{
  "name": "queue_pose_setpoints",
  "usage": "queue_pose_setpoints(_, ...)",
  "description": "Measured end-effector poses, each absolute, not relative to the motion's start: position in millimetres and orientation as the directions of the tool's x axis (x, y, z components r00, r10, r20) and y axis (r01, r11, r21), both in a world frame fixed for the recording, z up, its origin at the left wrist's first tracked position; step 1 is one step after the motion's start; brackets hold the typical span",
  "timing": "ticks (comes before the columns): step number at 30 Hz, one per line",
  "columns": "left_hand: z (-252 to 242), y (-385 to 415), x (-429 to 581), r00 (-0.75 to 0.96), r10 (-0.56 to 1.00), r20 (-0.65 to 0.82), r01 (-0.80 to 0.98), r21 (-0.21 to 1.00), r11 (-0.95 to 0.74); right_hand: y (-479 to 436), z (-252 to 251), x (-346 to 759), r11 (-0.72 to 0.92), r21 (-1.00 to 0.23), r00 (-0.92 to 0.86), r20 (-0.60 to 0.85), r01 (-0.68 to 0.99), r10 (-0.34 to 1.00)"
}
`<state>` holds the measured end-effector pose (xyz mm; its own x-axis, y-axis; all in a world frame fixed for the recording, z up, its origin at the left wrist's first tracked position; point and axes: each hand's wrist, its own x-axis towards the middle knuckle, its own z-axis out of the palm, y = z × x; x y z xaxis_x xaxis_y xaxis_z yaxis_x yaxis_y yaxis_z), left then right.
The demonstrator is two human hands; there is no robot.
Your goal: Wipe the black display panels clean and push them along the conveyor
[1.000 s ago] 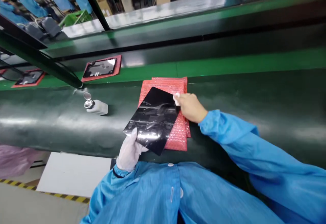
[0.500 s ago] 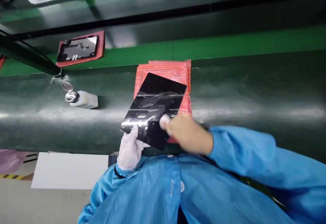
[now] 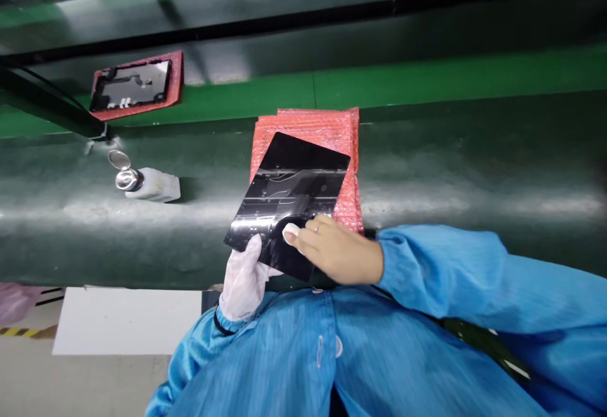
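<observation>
A glossy black panel [image 3: 294, 189] is held tilted above a stack of pink bubble-wrap bags [image 3: 327, 129] on the dark green bench. My left hand [image 3: 241, 278], in a white glove, grips the panel's near left corner. My right hand [image 3: 332, 249], bare, pinches a small white wipe [image 3: 290, 233] and presses it on the panel's near part.
A small white bottle with an open metal cap [image 3: 147, 184] lies to the left. Farther back on the left, a black part rests on a red mat [image 3: 135, 85] on the green belt. A white board [image 3: 123, 319] lies on the floor below the bench edge.
My right hand has wiped from the panel's far right corner down to its near part. The red mat with its part has shifted left.
</observation>
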<state>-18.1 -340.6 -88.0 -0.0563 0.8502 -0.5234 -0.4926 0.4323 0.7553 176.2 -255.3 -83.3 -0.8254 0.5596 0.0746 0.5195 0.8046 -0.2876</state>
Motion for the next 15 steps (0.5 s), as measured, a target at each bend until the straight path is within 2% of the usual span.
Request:
queue_pose_setpoints(2, -89, -342, -19, -0.056, 0.847, -0.528, -0.490, 0.754, 0.438, -239, -85, 180, 0.741, -0.244, -0.756, 0.049, 0.625, 0.653)
queue_pose_setpoints(4, -91, -343, -19, -0.045, 0.842, -0.538, -0.489, 0.747, 0.451, -216, -86, 186, 0.565, -0.158, -0.569, 0.023, 0.810, 0.822)
queue_pose_setpoints(5, -91, -344, -19, -0.033, 0.837, -0.546, -0.491, 0.738, 0.462, -209, -85, 186, 0.504, -0.125, -0.506, 0.015, 0.855, 0.862)
queue_pose_setpoints(7, -92, -344, -19, -0.011, 0.828, -0.561, -0.495, 0.722, 0.483, -208, -83, 179, 0.544, -0.104, -0.547, 0.002, 0.833, 0.837)
queue_pose_setpoints(10, -93, -343, -19, -0.031, 0.828, -0.559, -0.489, 0.731, 0.475, -219, -81, 159, 0.761, -0.150, -0.768, 0.013, 0.631, 0.640)
queue_pose_setpoints(11, -93, -342, -19, -0.037, 0.828, -0.559, -0.483, 0.736, 0.475, -217, -81, 156, 0.773, -0.165, -0.784, -0.006, 0.613, 0.621)
queue_pose_setpoints(12, -94, -342, -19, -0.039, 0.827, -0.561, -0.477, 0.738, 0.478, -210, -80, 154, 0.753, -0.173, -0.768, -0.028, 0.635, 0.640)
queue_pose_setpoints(15, -95, -341, -20, -0.023, 0.818, -0.575, -0.473, 0.727, 0.498, -177, -77, 152, 0.563, -0.147, -0.576, -0.069, 0.813, 0.814)
